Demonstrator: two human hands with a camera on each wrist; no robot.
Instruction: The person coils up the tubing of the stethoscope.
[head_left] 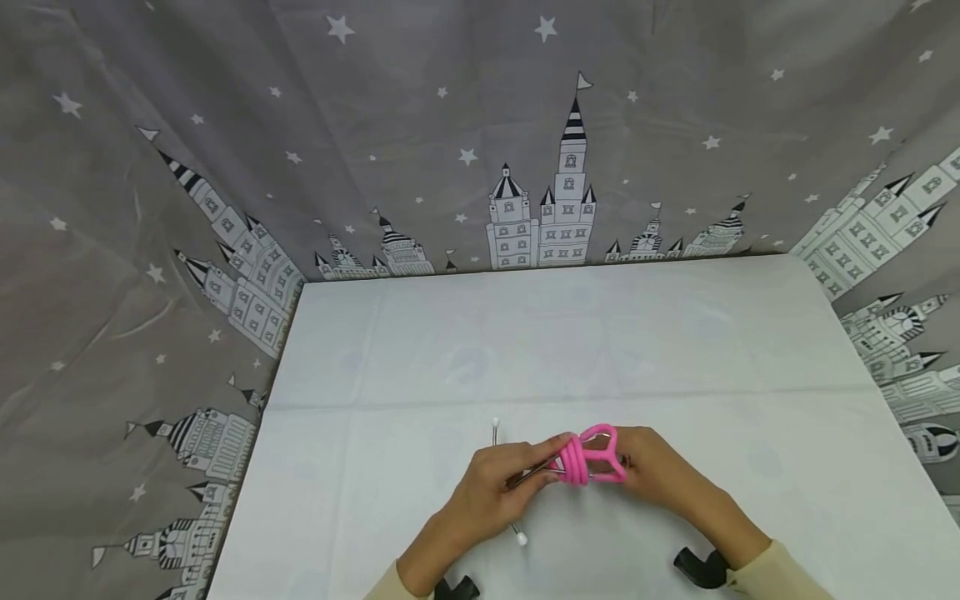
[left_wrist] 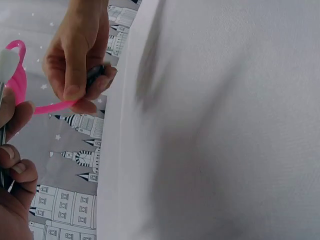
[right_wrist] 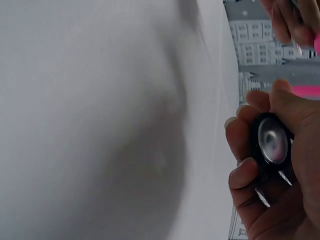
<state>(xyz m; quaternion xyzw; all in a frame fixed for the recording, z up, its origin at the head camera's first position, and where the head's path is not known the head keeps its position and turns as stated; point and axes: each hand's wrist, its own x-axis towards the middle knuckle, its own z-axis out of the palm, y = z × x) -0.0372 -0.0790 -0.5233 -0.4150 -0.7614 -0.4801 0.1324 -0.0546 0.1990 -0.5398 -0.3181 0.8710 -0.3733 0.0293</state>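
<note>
A stethoscope with bright pink tubing [head_left: 576, 462] is held between both hands above the table. My left hand [head_left: 491, 487] grips its metal ear tubes [head_left: 532, 472], and several turns of pink tubing are wound around them just past the fingertips. White ear tips [head_left: 522, 538] stick out on either side of that hand. On the other side, my right hand [head_left: 660, 467] curls round the black-rimmed chest piece [right_wrist: 273, 140], its shiny round face turned toward the right wrist camera. That hand's thumb and fingers also pinch a stretch of tubing in the left wrist view.
Under the hands lies a white-covered table [head_left: 420, 350] with faint fold lines. A grey cloth [head_left: 420, 125] printed with castles and stars hangs behind it and at both sides. Black curved pieces [head_left: 701, 568] show by each wrist.
</note>
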